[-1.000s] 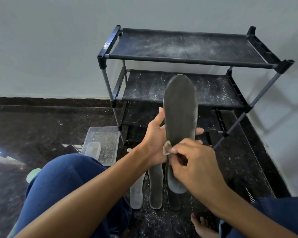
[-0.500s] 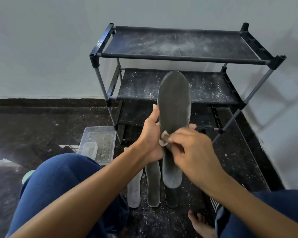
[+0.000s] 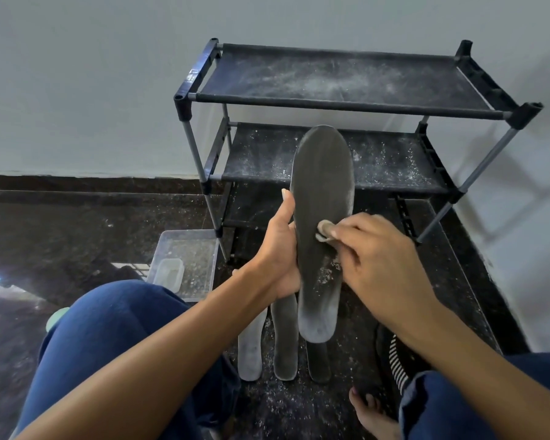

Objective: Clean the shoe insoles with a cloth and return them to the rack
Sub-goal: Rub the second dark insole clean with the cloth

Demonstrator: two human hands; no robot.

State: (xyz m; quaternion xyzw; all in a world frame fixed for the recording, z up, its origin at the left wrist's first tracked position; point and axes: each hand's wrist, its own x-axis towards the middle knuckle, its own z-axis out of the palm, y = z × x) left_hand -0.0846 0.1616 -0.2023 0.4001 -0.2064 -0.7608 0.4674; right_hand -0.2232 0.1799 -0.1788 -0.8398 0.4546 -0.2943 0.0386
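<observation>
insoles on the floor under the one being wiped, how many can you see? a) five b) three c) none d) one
b: three insoles lie side by side on the floor, a pale one, a grey one and a dark one, below the insole that the left hand holds while the right hand rubs it with a cloth.
</observation>
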